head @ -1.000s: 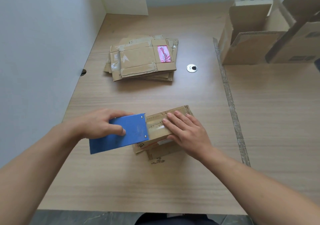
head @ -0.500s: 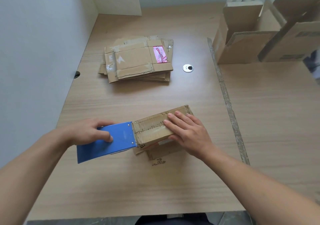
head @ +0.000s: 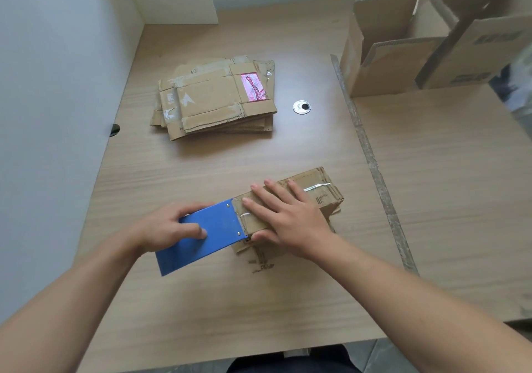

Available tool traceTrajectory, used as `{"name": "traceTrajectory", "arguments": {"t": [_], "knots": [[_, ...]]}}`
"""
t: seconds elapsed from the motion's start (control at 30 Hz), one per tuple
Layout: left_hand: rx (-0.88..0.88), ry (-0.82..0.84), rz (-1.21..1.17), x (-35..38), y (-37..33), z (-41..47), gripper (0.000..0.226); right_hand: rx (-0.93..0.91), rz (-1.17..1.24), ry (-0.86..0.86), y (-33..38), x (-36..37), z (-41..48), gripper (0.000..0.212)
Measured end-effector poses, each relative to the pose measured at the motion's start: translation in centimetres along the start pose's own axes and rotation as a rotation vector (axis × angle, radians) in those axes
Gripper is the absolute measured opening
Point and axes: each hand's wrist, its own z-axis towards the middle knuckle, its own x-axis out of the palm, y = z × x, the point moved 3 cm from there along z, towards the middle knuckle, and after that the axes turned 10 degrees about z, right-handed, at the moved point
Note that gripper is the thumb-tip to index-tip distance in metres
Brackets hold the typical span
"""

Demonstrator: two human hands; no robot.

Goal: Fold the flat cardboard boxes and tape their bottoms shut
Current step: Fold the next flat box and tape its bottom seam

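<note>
Cardboard box (head: 318,197): folded, near the middle of the table (head: 259,309), shiny tape along its top. Right grip (head: 288,217): fingers straight and spread, pressing flat on the box. Left grip (head: 169,228): clamped on a blue tape dispenser (head: 213,228), whose front edge meets the box's left end. Flat boxes (head: 216,99): stacked farther back. Open boxes (head: 403,56): far right.

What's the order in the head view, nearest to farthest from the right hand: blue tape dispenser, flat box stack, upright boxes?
1. blue tape dispenser, just left of the right hand
2. flat box stack, mid-table, farther back and to the left
3. upright boxes, far back on the right
</note>
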Motion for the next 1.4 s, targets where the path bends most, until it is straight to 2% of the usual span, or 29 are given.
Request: {"name": "traceTrajectory", "arguments": {"t": [0.23,0.7,0.83,1.07,1.2,1.3,1.4], "knots": [[-0.02,0.019,-0.036,-0.9,1.5,-1.7,0.055,-0.034,-0.035,-0.036,-0.3,0.0,-0.1,0.063],[-0.196,0.104,0.1,-1.5,0.9,0.0,0.042,0.02,0.066,0.173,-0.5,0.0,0.3,0.068],[-0.174,0.074,0.163,-1.2,0.4,0.7,0.037,0.029,0.095,0.222,-0.9,0.2,0.5,0.069],[-0.131,-0.081,0.23,0.0,0.2,0.6,0.011,0.056,0.078,0.198,-0.6,0.5,0.2,0.068],[-0.134,-0.099,0.189,0.3,0.5,-0.7,0.014,0.044,0.098,0.223,-0.9,0.4,0.2,0.069],[-0.106,-0.059,0.066,-0.3,1.2,-2.4,0.029,0.036,0.089,0.216,-0.8,0.2,0.2,0.069],[-0.104,-0.003,0.05,-0.8,2.1,-3.5,0.039,0.023,0.078,0.195,-0.7,0.2,0.0,0.068]]}}
